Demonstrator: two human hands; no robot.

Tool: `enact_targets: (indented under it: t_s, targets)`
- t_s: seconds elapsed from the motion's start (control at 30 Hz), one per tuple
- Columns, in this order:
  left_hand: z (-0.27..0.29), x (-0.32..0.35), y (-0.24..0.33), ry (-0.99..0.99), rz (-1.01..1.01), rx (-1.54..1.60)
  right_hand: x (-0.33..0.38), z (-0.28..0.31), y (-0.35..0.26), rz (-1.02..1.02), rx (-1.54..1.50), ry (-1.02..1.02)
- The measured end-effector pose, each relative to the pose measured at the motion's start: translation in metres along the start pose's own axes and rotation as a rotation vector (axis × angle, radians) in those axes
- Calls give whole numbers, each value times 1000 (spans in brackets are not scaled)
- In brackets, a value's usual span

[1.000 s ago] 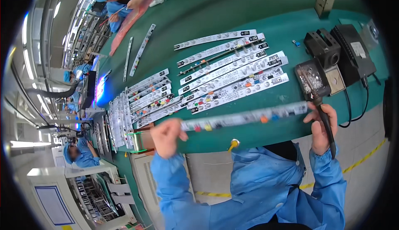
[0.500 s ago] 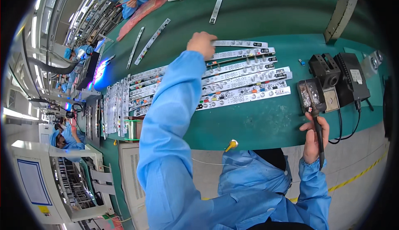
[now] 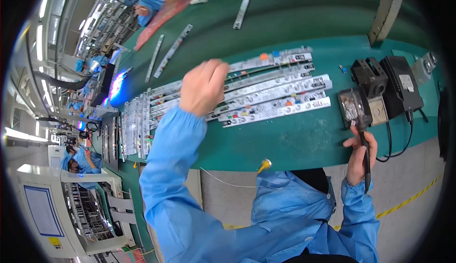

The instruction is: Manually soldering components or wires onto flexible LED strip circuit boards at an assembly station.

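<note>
Now the left hand (image 3: pixel 204 87) has swung back toward the body, fingers curled together, seemingly pinching a blurred circuit strip (image 3: pixel 251 63), though the fingertips are hidden! Orange and blue parts show on it, so it looks picked up, over the other strips (image 3: pixel 278 113), left of the black tray (image 3: pixel 365 106). Silvery scraps (image 3: pixel 349 106) fill that tray; at its near edge, the right hand (image 3: pixel 358 161) keeps its fingers wrapped around a soldering iron (image 3: pixel 366 156).

Left hand (image 3: pixel 203 86) grips circuit strip (image 3: pixel 251 63); right hand (image 3: pixel 356 161), soldering iron (image 3: pixel 367 170).
</note>
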State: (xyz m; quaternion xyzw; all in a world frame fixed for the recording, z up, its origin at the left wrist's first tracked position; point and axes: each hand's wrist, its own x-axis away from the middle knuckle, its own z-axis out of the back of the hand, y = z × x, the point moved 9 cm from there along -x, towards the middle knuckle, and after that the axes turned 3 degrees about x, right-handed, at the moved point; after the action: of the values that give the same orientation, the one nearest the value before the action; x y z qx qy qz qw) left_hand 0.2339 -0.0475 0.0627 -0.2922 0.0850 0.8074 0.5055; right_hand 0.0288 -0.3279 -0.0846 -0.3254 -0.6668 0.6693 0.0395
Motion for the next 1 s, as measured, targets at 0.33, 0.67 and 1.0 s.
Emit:
enact_targets:
  t_s: [0.33, 0.67, 1.0]
  targets:
    - [-39, 106, 96, -192, 455, 639, 0, -74, -32, 347, 575, -440]
    - [-51, 133, 231, -267, 378, 542, 9, -71, -18, 318, 561, -503]
    - [-56, 150, 220, -3, 826, 1070, 26, -54, -26, 130, 281, -458]
